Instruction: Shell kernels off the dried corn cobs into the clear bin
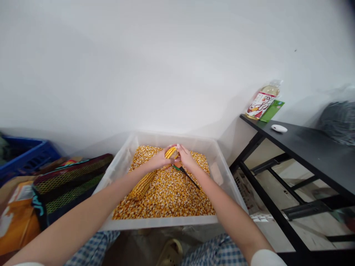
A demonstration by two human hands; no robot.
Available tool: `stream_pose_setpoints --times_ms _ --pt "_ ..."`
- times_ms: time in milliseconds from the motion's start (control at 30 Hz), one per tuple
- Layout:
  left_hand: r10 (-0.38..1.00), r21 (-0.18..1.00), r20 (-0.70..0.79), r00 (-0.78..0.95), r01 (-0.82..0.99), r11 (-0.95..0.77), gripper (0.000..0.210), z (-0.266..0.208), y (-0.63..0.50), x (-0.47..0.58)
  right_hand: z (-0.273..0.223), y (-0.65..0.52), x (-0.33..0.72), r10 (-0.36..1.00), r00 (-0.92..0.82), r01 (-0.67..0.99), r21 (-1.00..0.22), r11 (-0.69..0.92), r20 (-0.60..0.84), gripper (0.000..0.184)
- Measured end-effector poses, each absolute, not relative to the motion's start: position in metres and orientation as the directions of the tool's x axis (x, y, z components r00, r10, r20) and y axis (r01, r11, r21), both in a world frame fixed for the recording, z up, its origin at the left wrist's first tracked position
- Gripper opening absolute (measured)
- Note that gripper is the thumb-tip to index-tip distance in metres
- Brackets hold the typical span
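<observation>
Between my two hands is a yellow corn cob [171,152], held over the far half of a translucent plastic bin. My left hand [160,159] wraps it from the left, and my right hand [186,156] closes on it from the right. Part of the cob's near end looks bare of kernels. Just below my hands, a thin black tool with green and orange parts [183,170] lies on loose corn kernels [172,195]; its far end is hidden by my fingers. Under my left forearm a second corn cob [142,185] rests on the kernels, partly covered.
The bin's rim [166,223] runs close to my knees. At right stands a black table [307,144] bearing a bottle [262,101], a green packet [273,111] and a white oval object [279,128]. A mesh bag [72,184] and blue crate [26,159] are left.
</observation>
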State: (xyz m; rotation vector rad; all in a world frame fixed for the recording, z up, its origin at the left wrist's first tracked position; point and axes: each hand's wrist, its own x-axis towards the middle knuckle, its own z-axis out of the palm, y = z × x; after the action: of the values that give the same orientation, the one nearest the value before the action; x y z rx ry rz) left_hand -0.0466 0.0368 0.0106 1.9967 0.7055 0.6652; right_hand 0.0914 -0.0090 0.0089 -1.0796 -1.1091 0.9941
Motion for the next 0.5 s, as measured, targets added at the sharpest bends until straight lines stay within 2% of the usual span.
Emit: stream_pose_setpoints --times_ms 100,200,300,500 --pt "0.714 0.873 0.185 0.676 0.221 -0.435 0.074 0.013 0.035 -0.045 0.011 -0.007 0.092 0.978 0.138 -0.121 -0.978 0.170 0.153 0.044" --pt "0.754 0.832 0.181 0.631 0.311 -0.459 0.070 0.007 0.037 -0.043 0.010 -0.009 0.090 0.970 0.192 -0.003 -0.988 0.152 0.149 0.041" --pt "0.725 0.838 0.188 0.663 0.276 -0.470 0.068 0.000 0.040 -0.043 0.008 -0.012 0.090 0.968 0.179 0.075 -0.983 0.166 0.177 0.038" --pt "0.684 0.890 0.172 0.709 0.187 -0.417 0.078 0.005 0.038 -0.044 0.010 -0.011 0.092 0.983 0.118 -0.034 -0.989 0.146 0.141 0.044"
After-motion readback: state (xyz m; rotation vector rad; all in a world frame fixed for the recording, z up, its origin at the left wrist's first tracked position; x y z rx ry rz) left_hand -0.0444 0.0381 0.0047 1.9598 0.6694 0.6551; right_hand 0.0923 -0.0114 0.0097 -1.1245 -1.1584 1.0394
